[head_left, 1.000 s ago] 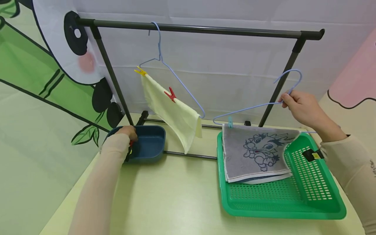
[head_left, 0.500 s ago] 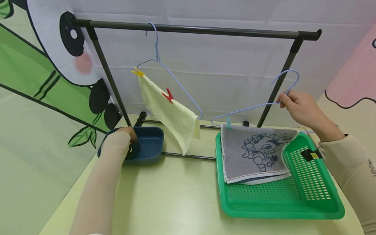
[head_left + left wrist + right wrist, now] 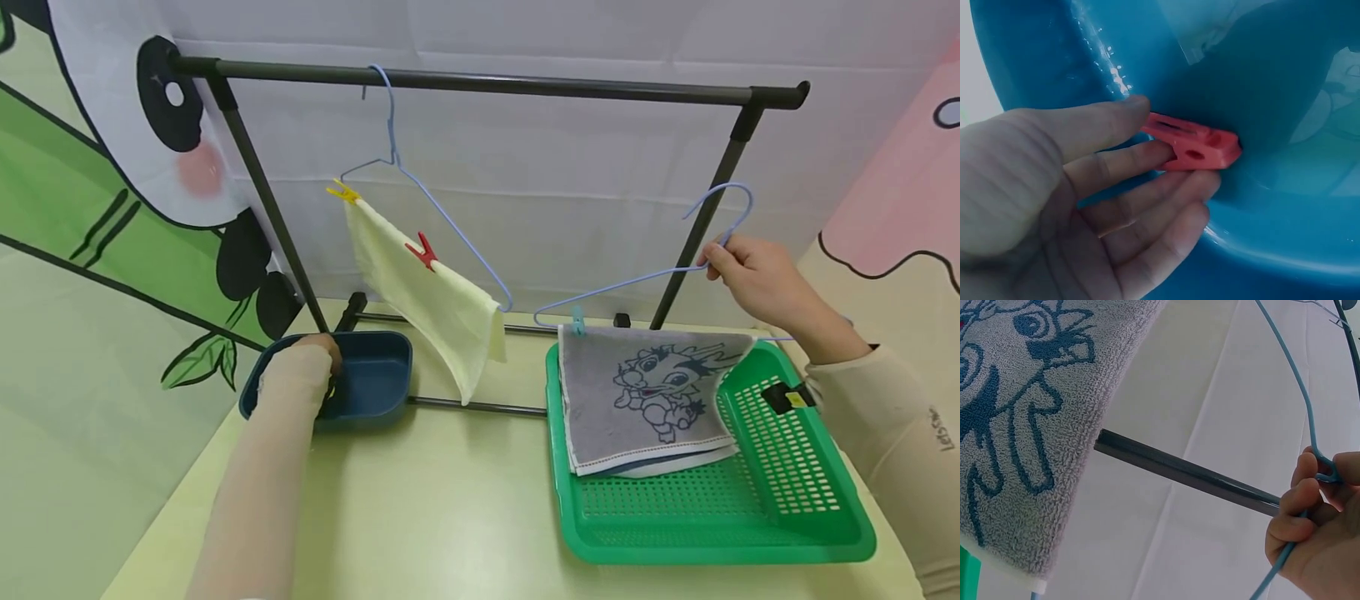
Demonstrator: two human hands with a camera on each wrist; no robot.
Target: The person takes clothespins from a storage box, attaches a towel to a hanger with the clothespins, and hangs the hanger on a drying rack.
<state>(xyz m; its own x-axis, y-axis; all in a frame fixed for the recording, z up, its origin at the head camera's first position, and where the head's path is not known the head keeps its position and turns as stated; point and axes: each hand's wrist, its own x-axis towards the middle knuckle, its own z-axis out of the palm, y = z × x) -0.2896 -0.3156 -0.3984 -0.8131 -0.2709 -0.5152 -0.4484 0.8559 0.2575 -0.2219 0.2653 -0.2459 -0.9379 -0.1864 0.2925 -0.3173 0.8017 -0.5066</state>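
Observation:
My left hand (image 3: 321, 348) reaches into a dark blue basin (image 3: 386, 367) on the left of the table. In the left wrist view its thumb and fingers pinch a red clothespin (image 3: 1207, 149) inside the basin. My right hand (image 3: 761, 279) grips a blue wire hanger (image 3: 622, 286) just below its hook. A grey towel (image 3: 645, 400) with a cartoon dragon hangs from the hanger's lower bar, a teal clothespin (image 3: 578, 321) at its left corner. The towel hangs over a green basket (image 3: 712, 550). In the right wrist view, fingers wrap the hanger wire.
A black drying rack (image 3: 487, 82) stands at the back. From its rail hangs another hanger (image 3: 450, 217) with a pale yellow cloth (image 3: 427, 292), held by a yellow clothespin (image 3: 343, 192) and a red clothespin on the cloth (image 3: 423, 252). A printed curtain covers the wall behind.
The head view has shifted slightly, so the scene sits a little lower and further left. The left hand stays in the basin; the right hand keeps holding the hanger and towel.

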